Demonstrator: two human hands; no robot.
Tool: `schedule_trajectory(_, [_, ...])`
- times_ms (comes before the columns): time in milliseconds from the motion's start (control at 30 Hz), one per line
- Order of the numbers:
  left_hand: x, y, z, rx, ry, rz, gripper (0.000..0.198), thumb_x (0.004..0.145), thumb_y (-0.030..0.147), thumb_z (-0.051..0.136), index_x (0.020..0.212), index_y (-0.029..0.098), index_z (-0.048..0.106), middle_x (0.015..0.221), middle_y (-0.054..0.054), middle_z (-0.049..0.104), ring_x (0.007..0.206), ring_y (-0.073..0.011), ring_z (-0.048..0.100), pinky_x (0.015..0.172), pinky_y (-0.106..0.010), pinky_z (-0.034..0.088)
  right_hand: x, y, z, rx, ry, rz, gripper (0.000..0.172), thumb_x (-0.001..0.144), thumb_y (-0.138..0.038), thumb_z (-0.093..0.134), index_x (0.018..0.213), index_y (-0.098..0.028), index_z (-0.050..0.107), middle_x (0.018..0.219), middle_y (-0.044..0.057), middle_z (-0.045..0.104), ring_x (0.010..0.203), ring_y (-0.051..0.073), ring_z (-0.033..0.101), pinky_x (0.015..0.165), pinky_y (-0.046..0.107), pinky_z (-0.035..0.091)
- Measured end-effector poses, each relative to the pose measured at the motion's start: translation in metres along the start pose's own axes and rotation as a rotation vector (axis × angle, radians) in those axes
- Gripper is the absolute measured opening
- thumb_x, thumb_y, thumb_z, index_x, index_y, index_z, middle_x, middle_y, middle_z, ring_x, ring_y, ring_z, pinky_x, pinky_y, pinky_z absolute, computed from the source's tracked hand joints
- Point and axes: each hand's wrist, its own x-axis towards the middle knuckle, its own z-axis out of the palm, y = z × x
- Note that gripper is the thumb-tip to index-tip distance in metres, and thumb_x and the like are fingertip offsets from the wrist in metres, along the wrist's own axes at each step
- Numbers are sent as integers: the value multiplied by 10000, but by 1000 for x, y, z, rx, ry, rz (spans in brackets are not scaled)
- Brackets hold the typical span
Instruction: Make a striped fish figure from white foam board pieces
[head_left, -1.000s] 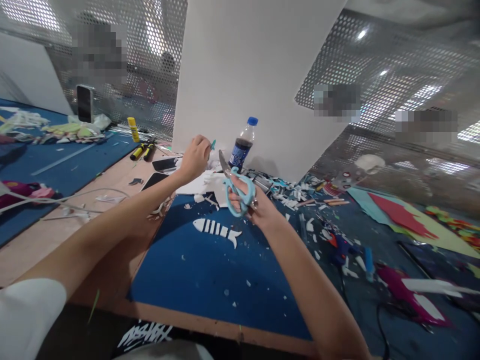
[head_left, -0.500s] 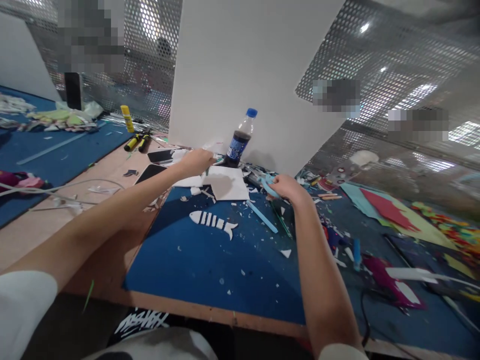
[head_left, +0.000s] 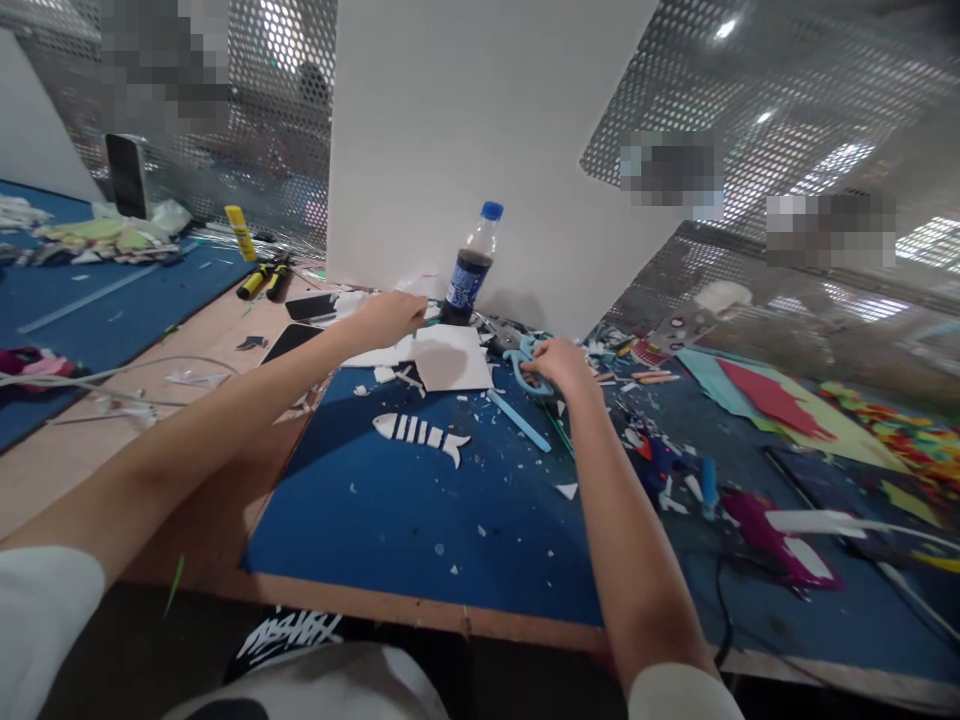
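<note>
My right hand (head_left: 556, 364) has its fingers closed on the light-blue handles of a pair of scissors (head_left: 517, 372), whose blades point up and left over scraps. My left hand (head_left: 394, 316) is closed at the far side of the work area, beside the cola bottle (head_left: 465, 280); what its fingers hold is hidden. A white foam-like sheet (head_left: 452, 360) lies between both hands. In front of it, a white fishbone shape cut in pieces (head_left: 416, 432) rests on the blue mat (head_left: 420, 530). A light-blue strip (head_left: 519, 421) lies near my right hand.
A white board (head_left: 480, 120) stands behind the bottle. Left are yellow-black pliers (head_left: 262, 278), a glue stick (head_left: 240, 233) and a phone (head_left: 295, 340). On the right lie coloured sheets (head_left: 772, 400), a purple packet (head_left: 780, 540) and cables. Scraps litter the mat.
The view has shifted slightly, so most things sit a little higher and further left. My right hand now shows more of the scissors, with fingers at their handles. My left hand stays near the bottle.
</note>
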Motion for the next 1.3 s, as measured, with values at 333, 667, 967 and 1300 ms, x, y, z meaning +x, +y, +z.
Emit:
schedule_trajectory(333, [-27,26,-11,-126,-164,188,375,838,476,587,1071,201,482,1098,-108,624,940,-241,623,736,-283,464,17,6,23,-79,19,35,391,671,-317,752,981,-82,719,1040,197,695,1023,297,643,817,313,502])
schedule_trajectory(667, [-106,36,20,-301,-204,353,829,768,528,674,1380,158,256,1392,-231,423,1273,-339,467,980,-416,440,21,12,19,-94,23,38,464,638,-340,789,1015,-83,707,1028,192,694,1022,287,648,820,303,506])
schedule_trajectory(967, [-121,22,35,-395,-61,330,606,850,406,605,1321,166,309,1325,-212,459,1256,-297,472,1009,-451,428,8,5,18,-77,60,71,489,617,-251,797,1046,-43,689,1047,235,677,1030,306,641,827,326,516])
schedule_trajectory(1300, [-107,19,29,-116,136,212,307,901,296,477,1182,178,436,1153,-135,588,1124,-257,549,936,-393,459,2,1,19,-27,123,75,396,643,-176,749,1015,-50,700,1043,232,675,1011,304,640,809,313,512])
